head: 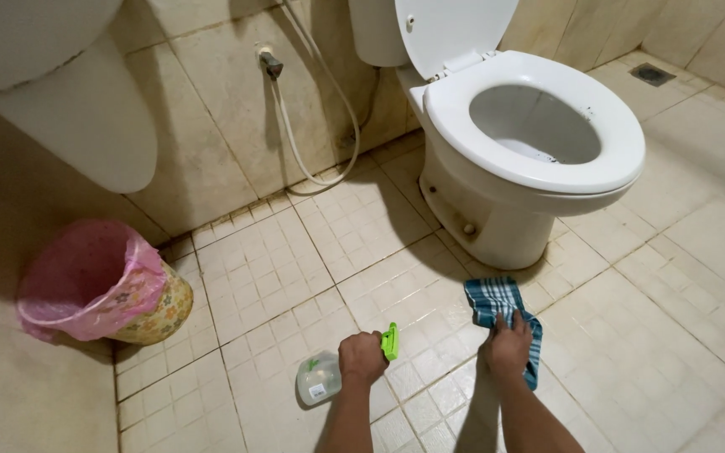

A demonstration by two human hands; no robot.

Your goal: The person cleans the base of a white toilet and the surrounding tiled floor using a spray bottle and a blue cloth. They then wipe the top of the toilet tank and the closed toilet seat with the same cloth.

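My left hand (362,357) grips the neck of a clear spray bottle (320,379) with a green trigger head (390,341); the bottle lies near the floor, tilted on its side. My right hand (508,346) presses down on a blue and white checked cloth (495,300) spread on the beige tiled floor. The cloth lies just in front of the base of a white toilet (497,214), whose seat is down and lid is up.
A small bin lined with a pink plastic bag (94,281) stands at the left by the wall, under a white basin pedestal (86,117). A white hose (304,143) hangs from a wall tap. A floor drain (652,74) sits at the far right.
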